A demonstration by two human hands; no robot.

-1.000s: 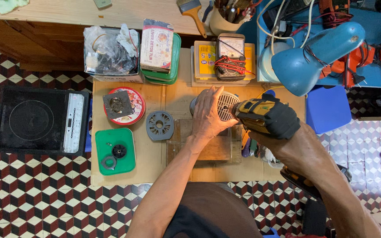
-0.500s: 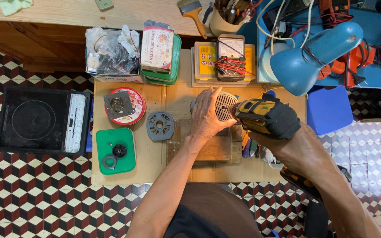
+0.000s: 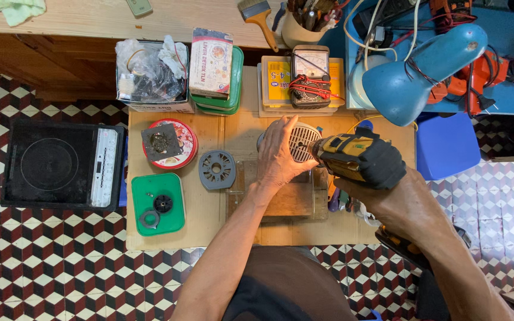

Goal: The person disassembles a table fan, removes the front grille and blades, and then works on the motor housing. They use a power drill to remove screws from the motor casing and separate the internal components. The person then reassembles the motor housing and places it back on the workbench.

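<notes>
Vented motor housing [image 3: 302, 141], judged rigid and heavy, is clamped by left hand [image 3: 279, 156]; cordless drill [image 3: 358, 158], just right of it, is gripped by right hand [image 3: 388, 193].

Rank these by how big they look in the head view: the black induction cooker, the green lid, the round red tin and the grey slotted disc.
1. black induction cooker, clearly largest, though it lies lower, on the floor.
2. green lid.
3. round red tin, close to the lid, slightly smaller.
4. grey slotted disc, smallest.

Your left hand [image 3: 281, 157] clamps the round grilled housing [image 3: 302, 141] on the worktop [image 3: 239, 134]; right hand [image 3: 388, 178] grips yellow-black drill [image 3: 352, 156] against it.
</notes>
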